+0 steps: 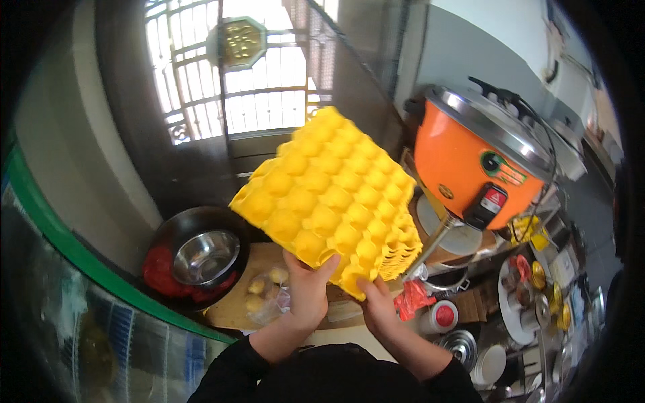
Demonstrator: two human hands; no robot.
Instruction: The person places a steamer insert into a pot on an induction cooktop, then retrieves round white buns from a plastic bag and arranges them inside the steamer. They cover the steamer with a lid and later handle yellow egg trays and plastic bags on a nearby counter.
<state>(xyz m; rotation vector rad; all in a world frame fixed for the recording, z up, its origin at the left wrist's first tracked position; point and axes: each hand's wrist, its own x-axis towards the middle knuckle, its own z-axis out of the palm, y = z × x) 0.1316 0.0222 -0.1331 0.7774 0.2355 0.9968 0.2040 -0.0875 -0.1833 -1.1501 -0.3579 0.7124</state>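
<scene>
A tilted stack of yellow moulded egg trays is held up before me, its bumpy face towards the camera. My left hand grips the near edge, the thumb over the top tray and the fingers hidden beneath. Close by, at the near right corner, my right hand pinches the trays with its thumb on top. Several layered edges show along the right side of the stack. Below and left of the trays, a clear plastic bag with yellowish round items lies on a wooden board.
At right stands a large orange electric cooker with a metal lid. A steel bowl sits in a dark basin at left. A green-edged glass cabinet borders the left; dishes and a white-and-red tub crowd the lower right.
</scene>
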